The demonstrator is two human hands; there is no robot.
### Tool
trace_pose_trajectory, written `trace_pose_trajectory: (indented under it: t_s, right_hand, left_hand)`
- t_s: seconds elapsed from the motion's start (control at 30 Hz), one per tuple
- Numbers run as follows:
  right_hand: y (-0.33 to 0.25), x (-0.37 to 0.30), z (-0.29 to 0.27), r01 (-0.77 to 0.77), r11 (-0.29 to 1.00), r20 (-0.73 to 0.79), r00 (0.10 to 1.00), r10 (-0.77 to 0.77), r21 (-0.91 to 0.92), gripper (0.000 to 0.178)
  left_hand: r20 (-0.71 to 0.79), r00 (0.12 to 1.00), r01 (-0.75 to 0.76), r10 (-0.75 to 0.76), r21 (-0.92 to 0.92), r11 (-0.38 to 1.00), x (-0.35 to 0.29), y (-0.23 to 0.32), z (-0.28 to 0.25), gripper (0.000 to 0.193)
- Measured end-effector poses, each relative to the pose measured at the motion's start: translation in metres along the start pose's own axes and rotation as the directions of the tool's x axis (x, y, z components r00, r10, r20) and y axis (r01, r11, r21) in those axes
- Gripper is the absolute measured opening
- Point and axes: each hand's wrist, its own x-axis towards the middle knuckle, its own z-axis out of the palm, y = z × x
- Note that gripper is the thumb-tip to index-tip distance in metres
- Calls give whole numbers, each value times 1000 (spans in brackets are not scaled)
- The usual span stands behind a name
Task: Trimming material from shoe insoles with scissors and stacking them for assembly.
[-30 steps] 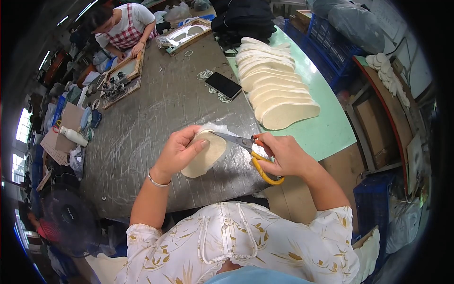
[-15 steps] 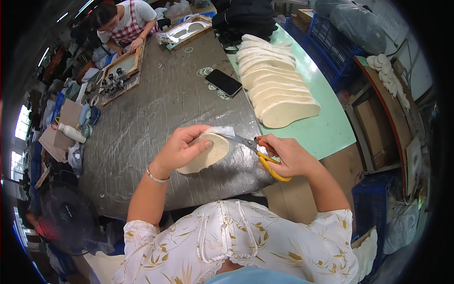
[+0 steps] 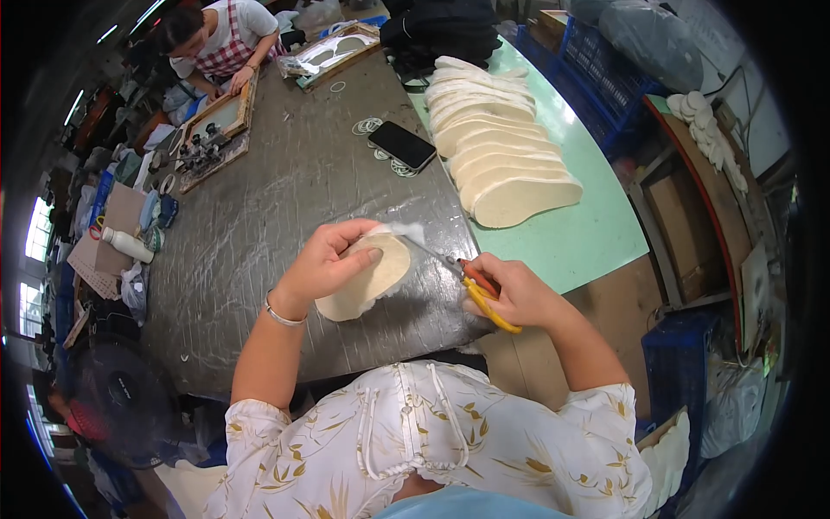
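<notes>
Phone: A black, flat, rectangular smartphone (image 3: 402,146) is lying on a shiny dark grey worktable (image 3: 259,216), with thin white rings (image 3: 367,126) lying beside it.
Cream piece: A flat, cream, rounded cloth-like piece (image 3: 385,272) is being held over the worktable, on the wearer's side of the phone and slightly to its left; whether it is touching the tabletop cannot be told.
Whitish strip: A thin, whitish, partly see-through strip (image 3: 410,231) is sticking out past the cream piece's far edge, between that piece and the phone.
Left hand: The left hand (image 3: 333,264) is pinching the cream piece, its thumb pressing on the upper face; the fingers beneath are hiding from view. A silver bracelet (image 3: 285,318) is circling the wrist.
Right hand: The right hand (image 3: 514,294), nearer the wearer than the phone and to its right, is grasping steel scissors with orange and yellow handles (image 3: 453,263), the blades pointing toward the whitish strip.
Stack: A long overlapping row of cream, insole-shaped pieces (image 3: 506,164) is lying right of the phone on a pale green board (image 3: 596,216).
Co-worker: Beyond the phone, to its left, a person in a red-and-white checked apron (image 3: 232,52) is bending over a wooden frame (image 3: 232,112).
</notes>
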Motion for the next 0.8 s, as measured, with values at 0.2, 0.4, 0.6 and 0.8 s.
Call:
trace_pose_trajectory:
  t_s: [0.2,0.4,0.6,0.8]
  right_hand:
    - [36,-10,-1,-170,612,-13,959,283,772,29]
    - [-12,-14,-5,-135,990,-154,978,139,35,64]
    - [-35,-5,-12,-103,977,-150,986,75,-188,67]
    - [-35,1,-17,-32,958,-119,993,-2,-284,69]
  left_hand:
    - [3,1000,-19,19,-49,999,2,-3,-4,27]
    - [24,1000,-16,18,-78,997,6,0,4,29]
    - [69,997,-17,22,-64,998,5,4,7,23]
    - [105,994,0,2,-26,1000,6,3,9,22]
